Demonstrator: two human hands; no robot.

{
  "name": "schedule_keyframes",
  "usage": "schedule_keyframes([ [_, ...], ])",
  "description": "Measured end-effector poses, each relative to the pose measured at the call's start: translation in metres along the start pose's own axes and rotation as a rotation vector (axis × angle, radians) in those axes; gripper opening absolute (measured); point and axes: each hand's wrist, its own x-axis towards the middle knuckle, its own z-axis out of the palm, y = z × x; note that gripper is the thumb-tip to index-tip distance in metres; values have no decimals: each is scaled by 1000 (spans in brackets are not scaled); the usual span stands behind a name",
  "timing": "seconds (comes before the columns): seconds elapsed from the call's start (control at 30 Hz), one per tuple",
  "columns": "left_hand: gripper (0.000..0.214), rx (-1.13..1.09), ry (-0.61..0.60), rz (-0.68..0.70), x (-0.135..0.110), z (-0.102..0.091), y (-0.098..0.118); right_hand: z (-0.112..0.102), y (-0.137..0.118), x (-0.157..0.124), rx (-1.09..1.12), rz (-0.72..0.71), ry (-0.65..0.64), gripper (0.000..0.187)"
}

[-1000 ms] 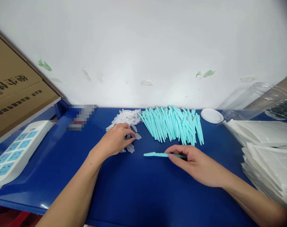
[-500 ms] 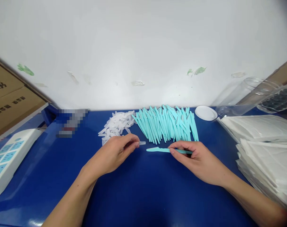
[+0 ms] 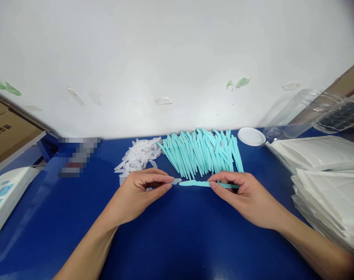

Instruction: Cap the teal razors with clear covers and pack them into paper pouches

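Between the thumb and fingers of my left hand point(image 3: 144, 190) is a small translucent plastic blade cap point(image 3: 176, 181), pointing right. My right hand point(image 3: 244, 194) pinches the handle of a turquoise eyebrow razor point(image 3: 194, 183), its blade end pointing left. The tips of cap and razor meet or nearly meet; I cannot tell whether they touch. Behind my left hand lies a heap of translucent caps point(image 3: 142, 153), partly hidden by it. A pile of turquoise razors point(image 3: 198, 151) lies beyond both hands, against the wall.
The blue table point(image 3: 177, 241) carries a white round lid point(image 3: 251, 136) and a clear plastic jar point(image 3: 299, 112) at the back right. White padded packets point(image 3: 331, 198) are stacked on the right. At left are a power strip point(image 3: 7, 198) and a cardboard box point(image 3: 10, 132).
My left hand has turned slightly and brought the cap closer to the razor's tip. The right hand has hardly moved. The view has shifted a little to the right.
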Motion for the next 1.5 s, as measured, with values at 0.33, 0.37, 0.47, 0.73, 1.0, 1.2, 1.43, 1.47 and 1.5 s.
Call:
schedule_keyframes([
  [0.33, 12, -31, 66, 40, 1, 2, -5, -3, -4, -1, 17, -7, 16, 32],
  [0.37, 12, -34, 52, 44, 1, 3, -5, -3, -4, -1, 22, -7, 12, 33],
  [0.47, 11, -70, 14, 58, 1, 14, -1, -2, -5, -2, 21, -11, -5, 33],
  [0.73, 25, 92, -92, 112, -6, 30, 7, 0, -7, -4, -254, -194, -121, 27],
  [1.0, 10, 541, -339, 185, -16, 28, 11, 10, -3, -18, -718, -446, -246, 18],
  [1.2, 27, 430, -322, 70, -14, 15, 16, 8, -2, -16, -740, -442, -206, 18],
  [1.43, 25, 635, 17, 164, -3, -7, -7, 4, -25, -7, -783, -391, -39, 27],
  [1.47, 27, 687, 56, 165, -1, -11, -11, 4, -32, 2, -806, -366, 45, 30],
  [1.5, 28, 737, 71, 169, 1, -13, -15, 3, -39, 14, -834, -330, 124, 33],
])
